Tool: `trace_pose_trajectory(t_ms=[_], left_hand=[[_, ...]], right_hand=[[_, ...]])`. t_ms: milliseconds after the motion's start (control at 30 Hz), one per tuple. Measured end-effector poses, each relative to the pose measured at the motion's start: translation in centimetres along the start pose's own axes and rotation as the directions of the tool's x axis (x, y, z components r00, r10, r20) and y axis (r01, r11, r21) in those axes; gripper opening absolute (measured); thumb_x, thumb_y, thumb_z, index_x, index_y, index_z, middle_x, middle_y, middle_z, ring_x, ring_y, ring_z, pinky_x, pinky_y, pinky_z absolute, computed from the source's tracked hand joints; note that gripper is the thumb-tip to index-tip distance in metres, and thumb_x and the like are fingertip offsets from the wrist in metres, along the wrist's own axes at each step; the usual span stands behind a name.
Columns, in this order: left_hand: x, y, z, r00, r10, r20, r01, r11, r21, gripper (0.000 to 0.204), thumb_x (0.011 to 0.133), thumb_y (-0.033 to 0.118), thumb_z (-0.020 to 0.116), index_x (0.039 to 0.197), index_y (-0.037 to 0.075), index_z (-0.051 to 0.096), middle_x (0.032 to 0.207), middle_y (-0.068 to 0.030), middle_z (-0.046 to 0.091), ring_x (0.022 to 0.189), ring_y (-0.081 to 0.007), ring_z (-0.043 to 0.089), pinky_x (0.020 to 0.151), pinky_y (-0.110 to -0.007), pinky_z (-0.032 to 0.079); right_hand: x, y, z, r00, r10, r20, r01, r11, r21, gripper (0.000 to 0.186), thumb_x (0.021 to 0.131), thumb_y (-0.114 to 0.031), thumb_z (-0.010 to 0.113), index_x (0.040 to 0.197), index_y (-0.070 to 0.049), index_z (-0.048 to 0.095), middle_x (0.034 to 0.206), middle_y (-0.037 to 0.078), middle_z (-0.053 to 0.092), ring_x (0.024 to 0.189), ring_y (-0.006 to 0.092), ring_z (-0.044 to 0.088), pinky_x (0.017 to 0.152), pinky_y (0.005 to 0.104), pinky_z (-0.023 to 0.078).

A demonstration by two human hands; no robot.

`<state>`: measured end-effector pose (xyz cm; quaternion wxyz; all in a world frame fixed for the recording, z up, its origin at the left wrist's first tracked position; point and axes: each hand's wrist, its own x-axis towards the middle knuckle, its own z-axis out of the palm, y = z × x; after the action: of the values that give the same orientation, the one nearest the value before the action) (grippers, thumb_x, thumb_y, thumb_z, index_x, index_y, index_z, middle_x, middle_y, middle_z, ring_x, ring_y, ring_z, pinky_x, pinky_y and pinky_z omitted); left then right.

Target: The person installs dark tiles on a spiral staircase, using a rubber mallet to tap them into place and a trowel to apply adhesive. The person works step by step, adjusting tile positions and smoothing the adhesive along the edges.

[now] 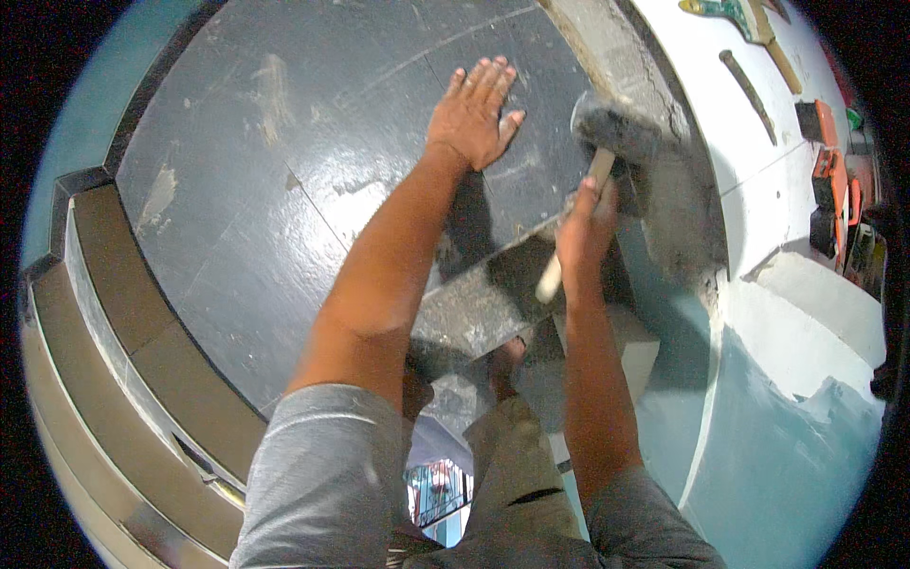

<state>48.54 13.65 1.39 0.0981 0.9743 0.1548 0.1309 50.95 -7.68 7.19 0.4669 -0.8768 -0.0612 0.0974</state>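
My left hand (472, 119) lies flat on a dark grey tile (379, 104), its fingers stretched out and the thumb spread to the right. My right hand (586, 232) is closed around the pale wooden handle of a mallet (548, 280). The mallet's dark, thick head is up and ahead of that hand, to the right of my left hand and near the tiled surface's right border. The head is slightly blurred, and I cannot tell whether it touches anything. White smears and dust mark the tiles.
A rough cement strip (592, 47) borders the tiles on the right. On the white ledge beyond lie a brush (773, 52), a dark metal bar (749, 95) and orange-and-black tools (829, 185). Brown-faced steps (123, 275) descend at left. A blue-green wall (796, 465) stands at lower right.
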Motion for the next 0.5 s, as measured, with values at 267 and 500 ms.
trace_pose_trajectory(t_ms=[267, 500], left_hand=[[-0.8, -0.7, 0.2, 0.999, -0.015, -0.036, 0.017, 0.998, 0.055, 0.068, 0.106, 0.051, 0.039, 0.160, 0.011, 0.031, 0.167, -0.0110, 0.031, 0.155, -0.0295, 0.027, 0.127, -0.051, 0.018], [-0.7, -0.7, 0.0, 0.998, -0.019, -0.052, 0.023, 0.997, 0.076, 0.068, 0.106, 0.052, 0.039, 0.160, 0.012, 0.032, 0.166, -0.0099, 0.032, 0.154, -0.0283, 0.029, 0.126, -0.051, 0.019]], right_hand=[[-0.3, -1.0, 1.4, 0.980, -0.195, 0.049, 0.194, 0.981, 0.018, 0.037, 0.108, -0.028, 0.047, 0.126, 0.003, 0.056, 0.102, 0.025, 0.065, 0.093, 0.0402, 0.064, 0.087, 0.0451, 0.050], [-1.0, -1.6, -0.8, 0.976, -0.029, 0.216, 0.022, 0.999, 0.033, 0.038, 0.108, -0.033, 0.048, 0.124, 0.001, 0.053, 0.090, 0.017, 0.063, 0.076, 0.0303, 0.064, 0.072, 0.0439, 0.052]])
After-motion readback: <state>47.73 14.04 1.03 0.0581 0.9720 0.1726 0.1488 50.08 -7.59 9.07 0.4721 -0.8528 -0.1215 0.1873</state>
